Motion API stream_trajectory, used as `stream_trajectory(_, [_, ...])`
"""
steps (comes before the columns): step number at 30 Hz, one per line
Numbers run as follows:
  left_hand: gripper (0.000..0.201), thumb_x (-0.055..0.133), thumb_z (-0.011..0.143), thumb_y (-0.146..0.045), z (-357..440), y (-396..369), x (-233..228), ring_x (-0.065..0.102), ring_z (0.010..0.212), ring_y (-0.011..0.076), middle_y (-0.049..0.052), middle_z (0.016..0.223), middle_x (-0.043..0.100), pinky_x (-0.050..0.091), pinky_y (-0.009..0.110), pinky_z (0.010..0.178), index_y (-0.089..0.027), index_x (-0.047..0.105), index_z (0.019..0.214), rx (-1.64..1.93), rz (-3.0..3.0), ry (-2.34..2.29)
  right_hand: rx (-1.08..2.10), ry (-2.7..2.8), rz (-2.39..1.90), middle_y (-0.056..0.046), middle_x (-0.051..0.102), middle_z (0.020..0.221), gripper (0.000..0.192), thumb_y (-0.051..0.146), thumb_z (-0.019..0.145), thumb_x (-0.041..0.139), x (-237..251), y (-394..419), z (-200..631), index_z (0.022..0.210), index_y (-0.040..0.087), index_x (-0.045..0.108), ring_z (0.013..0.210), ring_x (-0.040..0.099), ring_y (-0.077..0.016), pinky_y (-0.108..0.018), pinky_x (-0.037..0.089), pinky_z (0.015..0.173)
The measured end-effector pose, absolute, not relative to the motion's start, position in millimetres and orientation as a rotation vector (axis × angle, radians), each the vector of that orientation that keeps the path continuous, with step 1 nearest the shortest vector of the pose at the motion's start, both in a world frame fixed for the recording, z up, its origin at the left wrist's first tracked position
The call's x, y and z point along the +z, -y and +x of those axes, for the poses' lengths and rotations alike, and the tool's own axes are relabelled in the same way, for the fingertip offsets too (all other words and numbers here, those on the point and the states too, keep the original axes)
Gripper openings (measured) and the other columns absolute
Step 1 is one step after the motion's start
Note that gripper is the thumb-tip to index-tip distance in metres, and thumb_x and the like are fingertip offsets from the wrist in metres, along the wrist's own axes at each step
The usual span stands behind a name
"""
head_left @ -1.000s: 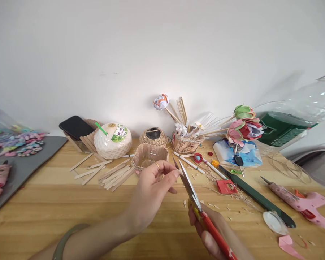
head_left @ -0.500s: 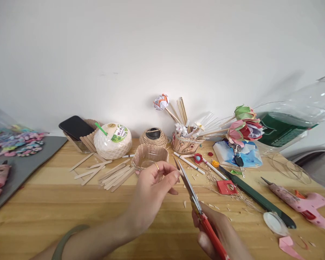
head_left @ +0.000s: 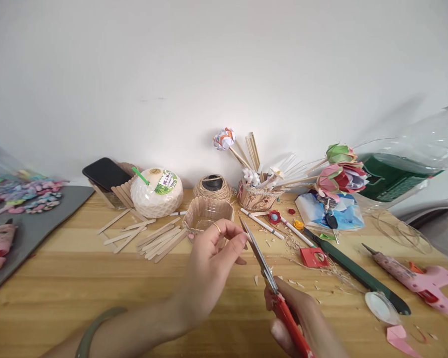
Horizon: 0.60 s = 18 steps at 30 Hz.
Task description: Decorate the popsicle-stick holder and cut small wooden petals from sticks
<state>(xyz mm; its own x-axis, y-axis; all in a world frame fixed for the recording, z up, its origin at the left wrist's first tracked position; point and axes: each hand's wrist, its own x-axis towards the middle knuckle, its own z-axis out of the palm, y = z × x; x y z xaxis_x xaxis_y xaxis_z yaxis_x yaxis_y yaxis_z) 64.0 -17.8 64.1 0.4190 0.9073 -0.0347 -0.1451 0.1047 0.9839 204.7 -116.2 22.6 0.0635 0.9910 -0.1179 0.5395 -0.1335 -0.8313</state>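
Red-handled scissors [head_left: 266, 271] are gripped in my right hand [head_left: 302, 311], their blades pointing up and away, nearly closed. My left hand [head_left: 212, 266] pinches thumb against forefinger right beside the blades. A tiny pale tip shows at the fingertips, too small to name. Behind my left hand stands an octagonal clear cup [head_left: 208, 211] lined with wooden strips, its lower front partly hidden by the fingers. Loose craft sticks [head_left: 164, 243] lie left of it. Small wood chips [head_left: 256, 281] are scattered by the scissors.
Along the wall stand a wrapped coconut [head_left: 155, 196], a twine ball [head_left: 212, 188] and a decorated pot [head_left: 259, 196] with paper flowers. A green craft knife [head_left: 358, 268] and pink glue gun [head_left: 421, 286] lie right. A grey mat [head_left: 72, 204] is left.
The scissor blades have closed together a little near my left fingertips. The view has shifted slightly; both hands stay in almost the same place.
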Motion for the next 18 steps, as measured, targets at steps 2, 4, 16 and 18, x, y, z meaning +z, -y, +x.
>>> stream_trajectory(2, [0.014, 0.057, 0.081, -0.030, 63.7, 18.8, 63.8, 0.051, 0.064, 0.0103, -0.003, 0.068, 0.054, 0.049, 0.020, 0.063, -0.018, 0.058, 0.074, 0.929, 1.251, -0.829, 0.974, 1.542, -1.725, 0.004, 0.039, 0.054, 0.064, 0.086, 0.069, 0.026, 24.9, 115.5, 203.9, 0.064, 0.023, 0.034, 0.051, 0.028, -0.0126, -0.028, 0.018, 0.049])
stream_trajectory(4, [0.014, 0.056, 0.082, -0.030, 63.3, 19.6, 62.9, 0.051, 0.064, 0.0102, -0.003, 0.069, 0.054, 0.048, 0.020, 0.063, -0.018, 0.058, 0.075, 0.938, 1.285, -0.840, 0.999, 1.534, -1.725, 0.004, 0.038, 0.054, 0.064, 0.086, 0.068, 0.025, 26.0, 115.4, 203.4, 0.064, 0.023, 0.034, 0.051, 0.028, -0.0129, -0.028, 0.018, 0.049])
stream_trajectory(16, [0.013, 0.051, 0.084, -0.028, 64.7, 20.7, 55.2, 0.049, 0.062, 0.0108, -0.003, 0.067, 0.052, 0.042, 0.021, 0.057, -0.019, 0.054, 0.076, 0.995, 1.377, -0.834, 0.958, 1.591, -1.792, 0.005, 0.035, 0.052, 0.064, 0.087, 0.069, 0.017, 23.6, 115.5, 201.0, 0.063, 0.024, 0.029, 0.050, 0.030, -0.0126, -0.027, 0.020, 0.047])
stream_trajectory(18, [0.013, 0.050, 0.085, -0.028, 64.6, 20.8, 55.0, 0.049, 0.061, 0.0108, -0.003, 0.067, 0.052, 0.042, 0.022, 0.056, -0.019, 0.054, 0.077, 1.000, 1.382, -0.821, 0.966, 1.587, -1.790, 0.005, 0.035, 0.052, 0.064, 0.087, 0.069, 0.017, 23.5, 115.0, 200.3, 0.062, 0.024, 0.028, 0.050, 0.030, -0.0127, -0.027, 0.020, 0.046])
